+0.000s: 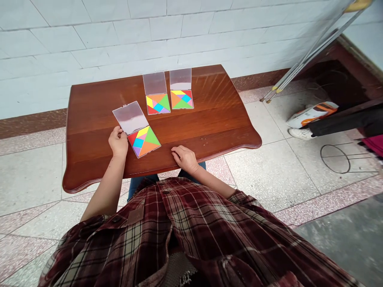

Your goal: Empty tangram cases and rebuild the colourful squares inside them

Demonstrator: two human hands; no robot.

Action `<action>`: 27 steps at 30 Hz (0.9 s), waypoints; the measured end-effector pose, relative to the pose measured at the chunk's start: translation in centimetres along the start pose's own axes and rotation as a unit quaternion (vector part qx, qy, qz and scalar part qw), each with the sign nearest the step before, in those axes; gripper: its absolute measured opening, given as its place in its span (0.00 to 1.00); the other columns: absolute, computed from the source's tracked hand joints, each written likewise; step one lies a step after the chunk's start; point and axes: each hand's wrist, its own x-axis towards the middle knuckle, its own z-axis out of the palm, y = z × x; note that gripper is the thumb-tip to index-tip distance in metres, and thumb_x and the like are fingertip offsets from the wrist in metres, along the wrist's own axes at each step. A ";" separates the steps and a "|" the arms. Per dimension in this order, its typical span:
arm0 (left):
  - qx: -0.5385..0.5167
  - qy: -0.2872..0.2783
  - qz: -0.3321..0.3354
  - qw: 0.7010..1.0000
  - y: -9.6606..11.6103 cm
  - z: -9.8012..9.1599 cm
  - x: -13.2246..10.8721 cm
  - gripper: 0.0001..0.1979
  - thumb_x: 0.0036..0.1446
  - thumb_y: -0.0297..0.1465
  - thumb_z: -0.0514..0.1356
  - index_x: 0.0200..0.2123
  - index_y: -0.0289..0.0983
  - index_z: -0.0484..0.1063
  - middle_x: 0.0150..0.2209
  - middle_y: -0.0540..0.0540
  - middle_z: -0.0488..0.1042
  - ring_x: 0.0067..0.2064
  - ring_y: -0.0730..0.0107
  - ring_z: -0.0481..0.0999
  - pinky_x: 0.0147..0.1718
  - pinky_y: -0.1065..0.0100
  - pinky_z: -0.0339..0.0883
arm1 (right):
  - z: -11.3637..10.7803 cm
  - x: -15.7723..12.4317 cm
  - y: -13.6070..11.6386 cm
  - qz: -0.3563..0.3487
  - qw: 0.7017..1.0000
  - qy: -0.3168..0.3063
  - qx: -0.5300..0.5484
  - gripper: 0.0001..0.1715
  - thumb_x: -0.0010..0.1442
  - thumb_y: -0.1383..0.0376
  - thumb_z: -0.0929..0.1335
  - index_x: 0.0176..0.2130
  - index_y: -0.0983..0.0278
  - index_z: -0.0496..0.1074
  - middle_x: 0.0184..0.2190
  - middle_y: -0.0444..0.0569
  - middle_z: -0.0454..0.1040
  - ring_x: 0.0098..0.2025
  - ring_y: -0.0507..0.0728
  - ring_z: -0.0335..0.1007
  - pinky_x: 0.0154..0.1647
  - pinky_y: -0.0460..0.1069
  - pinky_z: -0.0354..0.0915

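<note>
On the brown wooden table, the nearest tangram case [144, 142] lies askew with its clear lid [131, 116] folded back. Its colored pieces fill the square tray. My left hand [118, 142] has its fingers curled in a pinch at the left edge of this case, close to the hinge. My right hand [185, 158] rests on the table by the front edge, fingers loosely bent and holding nothing, to the right of the case. Two more tangram cases stand farther back, a left one [158, 104] and a right one [182, 99], both with lids folded back.
The table [209, 123] has a curved front edge and its back is near a white tiled wall [191, 30]. To the right are crutches [302, 59], a white and orange bag [314, 114], another person's shoe [300, 134] and a round metal frame [335, 172].
</note>
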 end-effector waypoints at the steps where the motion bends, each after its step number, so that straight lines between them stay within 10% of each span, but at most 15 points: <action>1: 0.003 0.016 -0.029 0.999 0.3 -0.3 -0.4 0.16 0.55 0.26 0.55 0.47 0.36 0.72 0.41 0.45 0.74 0.38 0.69 0.75 0.46 0.62 0.73 | 0.0 0.0 0.0 0.003 1.000 -0.003 0.001 0.14 0.69 0.65 0.62 0.46 0.61 0.76 0.40 0.52 0.78 0.43 0.57 0.74 0.47 0.49 0.68; 7: 0.085 -0.049 0.100 0.990 3.0 -2.3 -7.0 0.14 0.57 0.29 0.57 0.47 0.36 0.74 0.48 0.42 0.73 0.39 0.67 0.75 0.45 0.62 0.72 | -0.3 0.0 -0.2 0.012 1.000 -0.013 0.004 0.15 0.69 0.64 0.61 0.46 0.61 0.76 0.41 0.52 0.78 0.44 0.58 0.74 0.48 0.50 0.68; 13: 0.250 -0.192 0.300 0.900 3.9 -1.7 -11.6 0.12 0.65 0.32 0.54 0.43 0.38 0.78 0.43 0.39 0.77 0.44 0.56 0.74 0.43 0.57 0.67 | -0.3 -0.2 -0.3 0.022 1.000 -0.010 0.014 0.14 0.68 0.65 0.62 0.46 0.61 0.76 0.42 0.52 0.78 0.44 0.58 0.75 0.47 0.50 0.68; 20: 0.297 -0.188 0.320 0.880 3.4 -1.4 -8.9 0.14 0.64 0.27 0.53 0.40 0.40 0.79 0.41 0.40 0.79 0.40 0.56 0.73 0.37 0.59 0.60 | -1.8 2.8 2.8 0.012 0.989 -0.010 0.147 0.10 0.63 0.66 0.64 0.39 0.61 0.76 0.41 0.50 0.80 0.45 0.58 0.75 0.51 0.53 0.69; 27: 0.259 -0.154 0.273 0.913 2.8 0.8 -3.4 0.12 0.60 0.26 0.53 0.33 0.39 0.77 0.37 0.41 0.78 0.39 0.56 0.71 0.36 0.60 0.59 | -5.1 11.6 10.4 0.189 0.950 0.098 0.228 0.07 0.56 0.68 0.66 0.35 0.62 0.73 0.29 0.44 0.74 0.33 0.55 0.70 0.46 0.55 0.70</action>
